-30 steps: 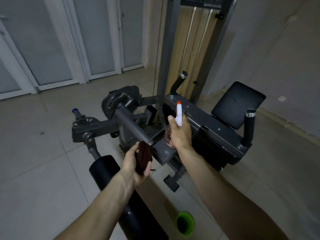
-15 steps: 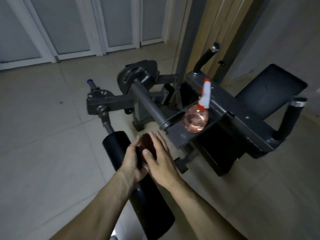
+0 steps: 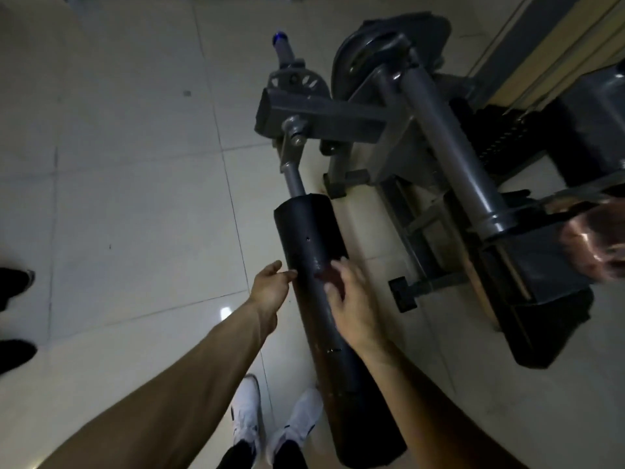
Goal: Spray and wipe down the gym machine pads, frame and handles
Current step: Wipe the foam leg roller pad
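Since half a second ago: view has dropped toward the floor. Left hand (image 3: pixel 270 287) has let go of the cloth (image 3: pixel 325 275), which both hands held above the roller pad (image 3: pixel 304 228); right hand (image 3: pixel 353 306) now has it on the pad.

Surroundings, left to right:
- Dark shoes (image 3: pixel 13 282) of another person at the far left edge, well apart from the machine.
- White shoes (image 3: pixel 245 421) at the bottom, just left of the pad's near end.
- Blue-capped peg (image 3: pixel 280 40) at the top, on the grey frame (image 3: pixel 324 113).
- Thick grey bar (image 3: pixel 449 147) slanting down to the right across the frame.
- Spray bottle (image 3: pixel 595 247) at the right edge, blurred, standing on the frame, no hand on it.
- Nothing lies between the hands and the pad.

Hands and cloth:
- Left hand at the pad's left side, fingers nearly straight and close together, tips touching the pad; it holds nothing.
- Cloth dark red, lying on top of the pad about a third of the way down from its far end.
- Right hand lies over the cloth, fingers loosely spread, pressing it to the pad. Cloth shows between thumb and forefinger; the rest is hidden under the palm.

Surface and room:
- Pad black, long, with small nicks.
- Floor (image 3: pixel 135 198) of pale glossy tiles.
- Light dim.
- Wood-coloured panel (image 3: pixel 548 52) behind the frame at upper right.
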`<state>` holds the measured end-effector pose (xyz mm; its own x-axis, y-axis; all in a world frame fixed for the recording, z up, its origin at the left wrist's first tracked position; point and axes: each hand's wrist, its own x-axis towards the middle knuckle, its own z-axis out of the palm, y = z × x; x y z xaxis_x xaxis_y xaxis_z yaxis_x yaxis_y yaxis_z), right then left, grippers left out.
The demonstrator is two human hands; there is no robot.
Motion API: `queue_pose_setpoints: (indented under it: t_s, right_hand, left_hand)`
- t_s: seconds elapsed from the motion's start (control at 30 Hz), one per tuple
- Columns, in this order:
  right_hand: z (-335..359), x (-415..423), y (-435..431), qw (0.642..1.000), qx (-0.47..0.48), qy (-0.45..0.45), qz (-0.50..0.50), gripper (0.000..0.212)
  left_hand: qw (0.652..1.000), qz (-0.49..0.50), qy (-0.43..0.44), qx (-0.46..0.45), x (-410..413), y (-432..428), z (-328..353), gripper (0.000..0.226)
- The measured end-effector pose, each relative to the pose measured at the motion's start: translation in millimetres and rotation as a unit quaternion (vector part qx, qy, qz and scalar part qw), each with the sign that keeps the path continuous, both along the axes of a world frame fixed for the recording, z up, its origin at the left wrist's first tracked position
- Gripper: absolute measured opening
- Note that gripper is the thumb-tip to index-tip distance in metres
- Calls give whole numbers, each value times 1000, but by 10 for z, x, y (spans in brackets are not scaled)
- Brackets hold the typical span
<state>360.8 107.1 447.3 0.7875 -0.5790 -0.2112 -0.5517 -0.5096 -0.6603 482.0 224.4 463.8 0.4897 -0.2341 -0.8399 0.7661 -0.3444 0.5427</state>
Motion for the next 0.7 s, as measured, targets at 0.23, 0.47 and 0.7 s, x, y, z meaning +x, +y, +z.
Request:
queue_pose_setpoints:
  t_s: [0.23,0.47,0.7]
  right_hand:
    - [-501,-95,45,986,-143,-72,40,43]
    - [-522,1300,-515,971,-193,-117,79,35]
    - [-428,1734,-680,967,-202,-96,117,28]
  left_hand:
    - [984,-164,-54,-44,305,-222,-407,62]
    - [972,-217,-66,-64,166,-192,-765,154]
    - [979,-172,-68,-85,69,-262,-847,158]
